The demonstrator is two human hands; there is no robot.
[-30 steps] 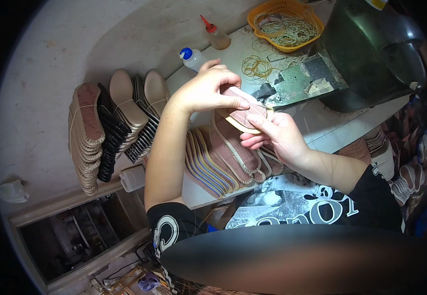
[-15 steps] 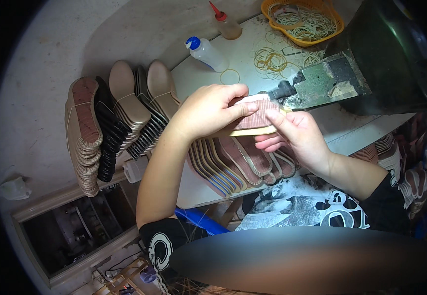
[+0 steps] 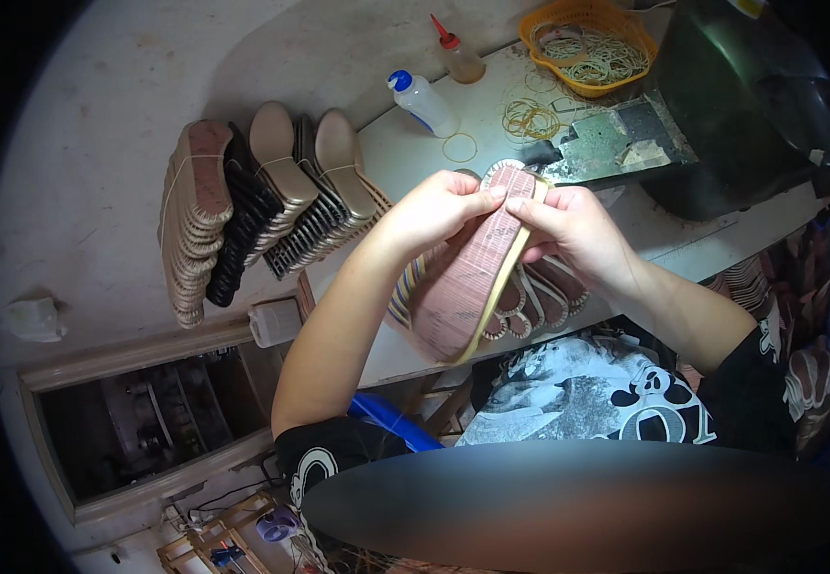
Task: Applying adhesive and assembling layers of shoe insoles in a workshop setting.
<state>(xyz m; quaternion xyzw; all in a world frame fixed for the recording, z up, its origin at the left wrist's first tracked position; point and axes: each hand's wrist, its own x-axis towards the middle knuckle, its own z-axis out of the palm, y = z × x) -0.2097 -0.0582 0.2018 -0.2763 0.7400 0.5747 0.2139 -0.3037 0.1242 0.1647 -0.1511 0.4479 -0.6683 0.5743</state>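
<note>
Both hands hold a pinkish shoe insole [image 3: 461, 282], its ribbed underside facing up, with a yellow strip along its right edge and a pleated pale border at the far end. My left hand [image 3: 439, 215] pinches that far part from the left, thumb on top. From the right, my right hand [image 3: 575, 228] grips the same part, thumb on top and fingers curled beneath. The wide end slants down toward me, over the table edge. Just beyond the far end is the dark tip [image 3: 539, 153] of a green machine [image 3: 616, 143].
Bundled insoles [image 3: 195, 206] in tan and black lean along the wall at left. More insoles [image 3: 553, 292] lie under my hands. Behind stand a blue-capped bottle [image 3: 424, 105], a red-tipped bottle [image 3: 460, 62], loose rubber bands [image 3: 530, 120] and a yellow basket [image 3: 587, 88] of bands.
The insole has swung from lying crosswise by the machine tip to slanting toward me, showing its full length. Both hands keep hold of it, and my view has shifted slightly.
</note>
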